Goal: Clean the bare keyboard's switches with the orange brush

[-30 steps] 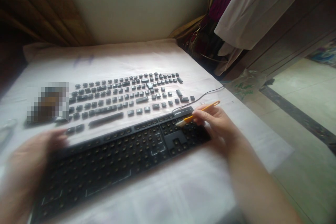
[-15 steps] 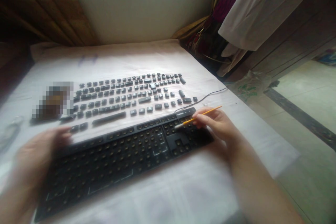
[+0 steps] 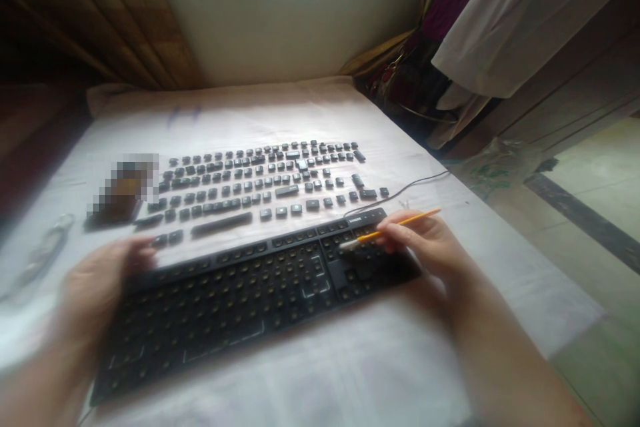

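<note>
Left of the keyboard [image 3: 240,293], a small metal object [image 3: 43,255] lies on the white cloth [image 3: 350,373], too blurred to name. The left hand [image 3: 100,287] is on the keyboard's far left corner. It is blurred by motion, so I cannot tell if its fingers grip the edge or only rest there. The keyboard itself is stripped: no caps, only bare sockets. Behind the keyboard, the loose keycaps [image 3: 260,180] lie in neat rows on the cloth.

At the keyboard's right end, the right hand [image 3: 433,247] pinches a thin orange brush [image 3: 393,230] between thumb and fingertips, like a pen. Its pale tip touches the sockets just under the keyboard's far right edge. Beyond that corner the cable [image 3: 415,187] runs away.

I judge the step in hand to be brushing out the sockets of the right block. Moving to the next sockets calls for a light stroke and a steady base under the left hand.
</note>
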A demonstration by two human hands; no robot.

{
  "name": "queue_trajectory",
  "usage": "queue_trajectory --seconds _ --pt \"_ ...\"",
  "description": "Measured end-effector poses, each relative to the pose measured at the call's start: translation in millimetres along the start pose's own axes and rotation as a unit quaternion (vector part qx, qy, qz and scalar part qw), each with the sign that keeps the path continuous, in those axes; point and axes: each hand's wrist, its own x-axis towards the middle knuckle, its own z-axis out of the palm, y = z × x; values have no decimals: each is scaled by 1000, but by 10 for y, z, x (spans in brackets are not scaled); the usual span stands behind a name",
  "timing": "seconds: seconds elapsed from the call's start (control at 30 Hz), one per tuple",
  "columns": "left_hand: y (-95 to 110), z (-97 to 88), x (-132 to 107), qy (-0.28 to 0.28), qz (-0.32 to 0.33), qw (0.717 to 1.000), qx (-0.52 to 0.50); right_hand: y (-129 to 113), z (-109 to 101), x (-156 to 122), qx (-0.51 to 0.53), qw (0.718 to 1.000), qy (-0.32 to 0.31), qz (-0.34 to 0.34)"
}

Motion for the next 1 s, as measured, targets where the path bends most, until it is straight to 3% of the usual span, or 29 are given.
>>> queue_trajectory --seconds 0.13,0.37,0.53,0.8,1.0 --pt "51 -12 12 -20 -54 997 -57 9 -44 2 -34 999 27 -10" --pt "-24 -27 14 -26 -86 992 -83 131 -32 16 -69 998 13 -3" --pt "-14 -18 18 -27 -87 992 -92 168 -20 0 -57 998 10 -1" --pt "36 -4 -5 -23 -72 993 -88 192 -113 -12 -51 996 56 -37" --pt "30 -8 0 -21 -24 999 -32 249 -91 35 -69 996 38 -33"
